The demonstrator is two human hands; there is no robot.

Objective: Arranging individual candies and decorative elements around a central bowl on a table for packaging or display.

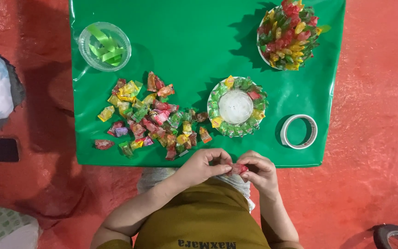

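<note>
Both hands [233, 168] pinching red candy [238, 168]

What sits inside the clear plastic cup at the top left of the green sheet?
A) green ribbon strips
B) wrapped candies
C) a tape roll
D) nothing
A: the clear cup holds curled green ribbon strips, while the loose candies lie on the green sheet below it and the tape roll lies far over at the sheet's right edge.
</note>
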